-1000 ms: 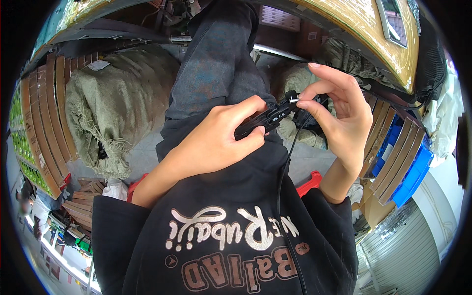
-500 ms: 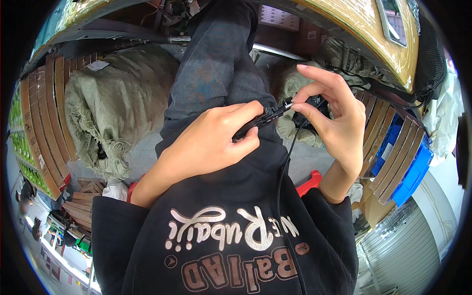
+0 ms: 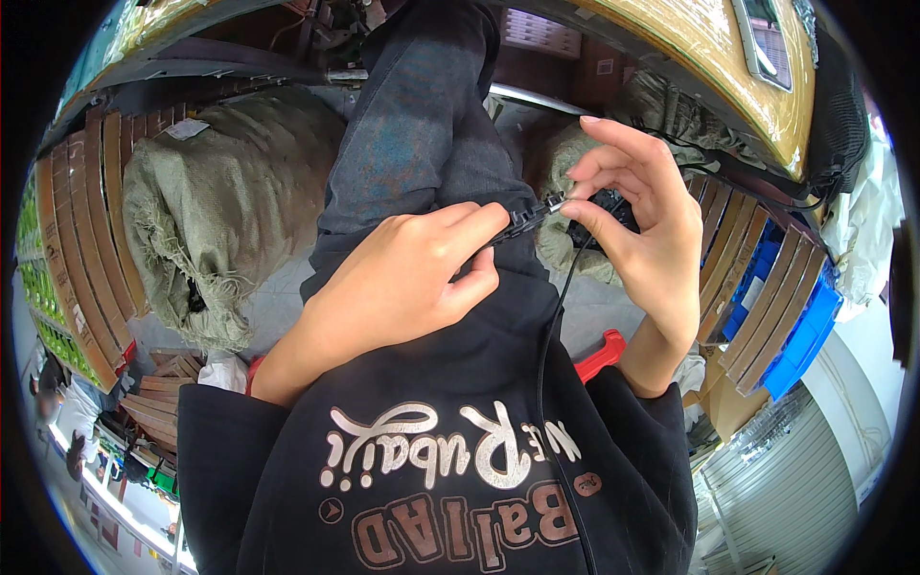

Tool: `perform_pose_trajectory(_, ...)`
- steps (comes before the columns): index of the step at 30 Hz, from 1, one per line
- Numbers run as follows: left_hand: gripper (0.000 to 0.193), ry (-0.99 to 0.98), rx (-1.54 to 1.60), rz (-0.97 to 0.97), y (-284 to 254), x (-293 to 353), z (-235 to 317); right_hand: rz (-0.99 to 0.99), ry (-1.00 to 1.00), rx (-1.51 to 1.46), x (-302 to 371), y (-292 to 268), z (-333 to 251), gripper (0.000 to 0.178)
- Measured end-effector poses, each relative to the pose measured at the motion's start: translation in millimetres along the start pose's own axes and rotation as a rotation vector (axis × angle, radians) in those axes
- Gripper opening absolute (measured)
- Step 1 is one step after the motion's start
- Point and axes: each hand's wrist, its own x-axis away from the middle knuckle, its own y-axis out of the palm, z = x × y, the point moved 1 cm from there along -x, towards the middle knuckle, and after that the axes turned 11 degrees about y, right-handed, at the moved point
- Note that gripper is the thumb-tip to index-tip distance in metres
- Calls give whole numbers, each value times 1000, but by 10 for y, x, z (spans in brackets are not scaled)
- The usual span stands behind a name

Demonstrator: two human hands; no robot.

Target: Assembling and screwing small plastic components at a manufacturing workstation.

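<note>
My left hand (image 3: 407,278) is closed around a narrow black plastic part (image 3: 523,222) with small blocky shapes along it, held above my lap. Much of that part is hidden under the fingers. At its far right end shows a small silvery tip (image 3: 557,202). There the thumb and a finger of my right hand (image 3: 644,235) pinch, while the forefinger stretches out above. Exactly what the right fingers grip is too small to tell. A thin black cable (image 3: 546,350) drops from beside the right thumb and runs down over my black shirt.
A large woven sack (image 3: 235,196) lies left of my legs, and another sack (image 3: 565,168) is on the right. Stacked brown cardboard (image 3: 767,307) and a blue crate (image 3: 805,326) stand at the right. A film-covered table (image 3: 690,57) with a phone-like device (image 3: 764,43) is ahead.
Both hands have shifted slightly to the left, with the black part tilting a little. The middle fingers of my right hand have curled closer to the silvery tip.
</note>
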Motion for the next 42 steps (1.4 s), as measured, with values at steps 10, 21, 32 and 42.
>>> perform_pose_trajectory(10, 18, 9, -61, -57, -22, 14, -17, 34, -26, 72, 35, 55, 7, 52)
perform_pose_trajectory(21, 20, 22, -54, -58, -67, 17, 30, 109, 10, -42, 50, 72, 21, 49)
perform_pose_trajectory(32, 20, 88, 40, 9, -96, 21, 18, 187, -79, -60, 82, 95, -30, 46)
perform_pose_trajectory(42, 20, 81, 6, 14, -117, 26, 45, 240, -151, 25, 87, 125, -56, 43)
